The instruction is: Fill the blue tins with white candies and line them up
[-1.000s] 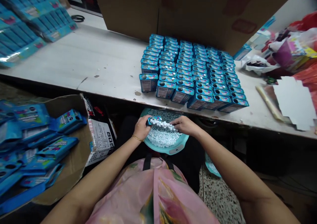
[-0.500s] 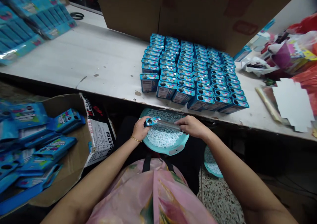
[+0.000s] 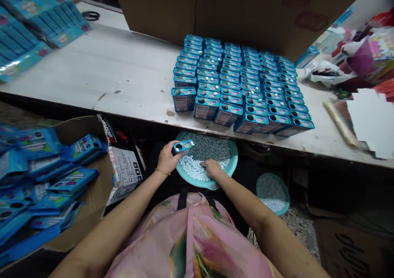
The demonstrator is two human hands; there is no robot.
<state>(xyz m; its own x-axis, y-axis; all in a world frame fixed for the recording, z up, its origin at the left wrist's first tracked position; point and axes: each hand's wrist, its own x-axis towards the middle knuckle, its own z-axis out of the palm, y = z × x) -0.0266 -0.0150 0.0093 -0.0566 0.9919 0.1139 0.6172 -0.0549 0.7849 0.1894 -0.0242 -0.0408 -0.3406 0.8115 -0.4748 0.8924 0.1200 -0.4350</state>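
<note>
My left hand (image 3: 168,159) grips a small blue candy box (image 3: 184,146), tilted over the left rim of a round teal basin (image 3: 235,155). The box top has a dark round hole, and a few white candies lie on it. Small pale candies (image 3: 192,167) fill the basin. My right hand (image 3: 213,169) is down among the candies, its fingers curled together and their tips partly hidden; what they hold cannot be made out.
Rows of upright blue boxes (image 3: 227,112) stand on the white table (image 3: 123,81). A carton (image 3: 123,175) of blue boxes is at left, stacked packs (image 3: 61,28) beyond it. A second teal basin (image 3: 285,192) sits lower right. A big cardboard box (image 3: 246,11) stands behind the rows.
My right hand has moved left and down into the candies; the grey metal scoop it held no longer shows. My left hand has shifted slightly left with the candy box, away from the scoop's end.
</note>
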